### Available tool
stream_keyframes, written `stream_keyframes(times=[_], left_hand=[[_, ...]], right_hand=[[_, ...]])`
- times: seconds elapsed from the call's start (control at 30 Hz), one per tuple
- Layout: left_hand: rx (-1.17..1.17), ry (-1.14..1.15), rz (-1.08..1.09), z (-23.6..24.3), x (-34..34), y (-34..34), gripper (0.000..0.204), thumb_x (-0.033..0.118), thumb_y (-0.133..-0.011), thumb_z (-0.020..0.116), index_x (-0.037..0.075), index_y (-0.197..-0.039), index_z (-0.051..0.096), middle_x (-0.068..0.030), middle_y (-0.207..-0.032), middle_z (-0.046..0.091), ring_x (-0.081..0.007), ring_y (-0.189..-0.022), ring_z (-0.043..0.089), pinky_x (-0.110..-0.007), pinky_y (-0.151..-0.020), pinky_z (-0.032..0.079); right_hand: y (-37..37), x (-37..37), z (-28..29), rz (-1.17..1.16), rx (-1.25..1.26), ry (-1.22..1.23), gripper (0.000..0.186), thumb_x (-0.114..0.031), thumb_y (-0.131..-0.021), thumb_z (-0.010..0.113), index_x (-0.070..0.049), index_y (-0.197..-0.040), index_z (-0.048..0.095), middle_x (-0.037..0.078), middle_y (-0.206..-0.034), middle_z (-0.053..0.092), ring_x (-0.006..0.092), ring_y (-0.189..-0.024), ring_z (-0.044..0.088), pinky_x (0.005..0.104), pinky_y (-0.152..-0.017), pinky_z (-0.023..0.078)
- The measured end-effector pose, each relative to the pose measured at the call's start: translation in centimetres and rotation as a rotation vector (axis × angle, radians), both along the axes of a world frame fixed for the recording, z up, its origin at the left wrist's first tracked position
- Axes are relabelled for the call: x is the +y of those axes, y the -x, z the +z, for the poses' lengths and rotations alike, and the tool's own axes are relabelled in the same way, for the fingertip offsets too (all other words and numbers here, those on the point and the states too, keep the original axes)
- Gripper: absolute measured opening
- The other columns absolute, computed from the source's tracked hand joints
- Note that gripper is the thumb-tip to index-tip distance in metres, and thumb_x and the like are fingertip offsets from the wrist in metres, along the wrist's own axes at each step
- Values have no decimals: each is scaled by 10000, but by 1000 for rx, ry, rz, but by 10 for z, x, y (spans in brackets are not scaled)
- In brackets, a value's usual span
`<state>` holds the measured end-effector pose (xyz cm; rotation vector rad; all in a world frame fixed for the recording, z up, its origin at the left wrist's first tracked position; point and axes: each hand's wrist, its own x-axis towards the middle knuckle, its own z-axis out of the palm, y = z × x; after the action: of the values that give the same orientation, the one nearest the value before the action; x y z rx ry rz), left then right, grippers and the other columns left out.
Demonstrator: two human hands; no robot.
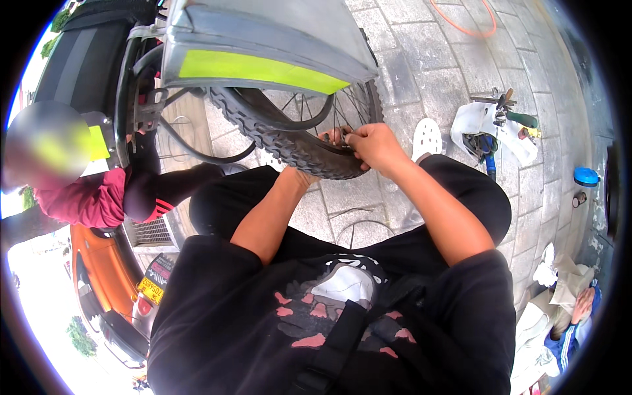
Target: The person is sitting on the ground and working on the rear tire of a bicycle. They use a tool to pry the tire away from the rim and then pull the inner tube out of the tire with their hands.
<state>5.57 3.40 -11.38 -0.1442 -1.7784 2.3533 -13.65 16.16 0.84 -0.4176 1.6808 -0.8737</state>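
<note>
In front of me is a wheel with a knobby black tire (276, 139) and thin spokes, partly covered by a grey metal box (270, 46) with a yellow-green strip. My left hand (336, 135) reaches from beneath the tire, its fingers curled around to the rim side; the tire hides most of the palm. My right hand (380, 149) is closed in a pinch at the rim, close to the left fingertips. Whatever small part sits between its fingers is too hidden to name. A black tube-like loop (299, 125) curves across the wheel above the tire.
On the paving at right lies a white bag (471, 122) with tools, including a green-handled one (522, 120). Farther right is a blue round container (585, 176). A person in a maroon sleeve (85, 201) is at left, near an orange vehicle (108, 263). Another person's hand (582, 304) shows lower right.
</note>
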Motion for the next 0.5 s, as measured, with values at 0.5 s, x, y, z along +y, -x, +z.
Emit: stream_keyframes(times=[0.5], left_hand=[[-569, 1986, -222, 77, 30, 41, 322, 419, -987, 803, 129, -961, 665, 27, -932, 680, -83, -874, 593, -260, -792, 487]], right_hand=[[11, 7, -16, -19, -234, 72, 210, -159, -999, 668, 3, -892, 748, 31, -766, 625, 146, -670, 569, 322, -576, 475]])
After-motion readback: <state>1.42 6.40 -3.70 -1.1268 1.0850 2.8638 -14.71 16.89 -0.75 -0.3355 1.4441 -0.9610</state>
